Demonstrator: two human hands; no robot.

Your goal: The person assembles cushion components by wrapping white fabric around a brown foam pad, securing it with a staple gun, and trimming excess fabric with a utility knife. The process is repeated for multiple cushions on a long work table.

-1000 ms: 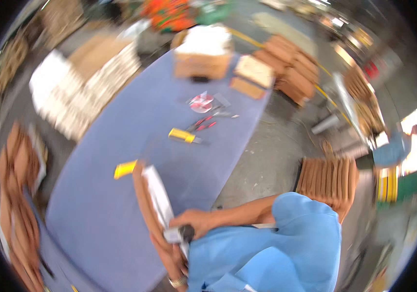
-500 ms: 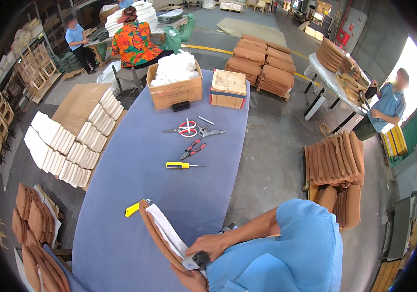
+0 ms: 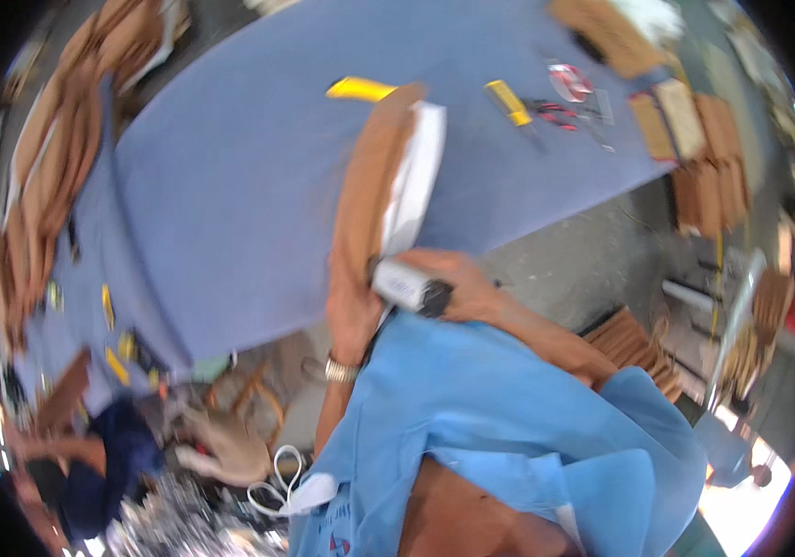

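Note:
A brown seat cushion (image 3: 365, 190) with a white underside (image 3: 414, 172) stands on edge over the blue-covered table. Its near end is gripped by my left hand (image 3: 353, 311), which has a banded watch or bracelet on the wrist. My right hand (image 3: 464, 283) is closed round what looks like a staple gun (image 3: 407, 286), with a grey body and black end cap. The gun sits close against the cushion's white side; its nose and most of its handle are hidden. Just past the cushion's far end lies a yellow cutter knife (image 3: 360, 89).
A yellow screwdriver (image 3: 509, 102), red-handled pliers (image 3: 557, 113) and red-and-white scissors (image 3: 569, 84) lie farther right on the table (image 3: 230, 204). Cardboard and wooden boxes stand at its right end. Brown cushions (image 3: 72, 121) are piled at left; another person's arm (image 3: 63, 447) shows lower left.
The view has swung round and blurred, so the table slants differently and the area at lower left has come in. My hands still hold the cushion and the staple gun.

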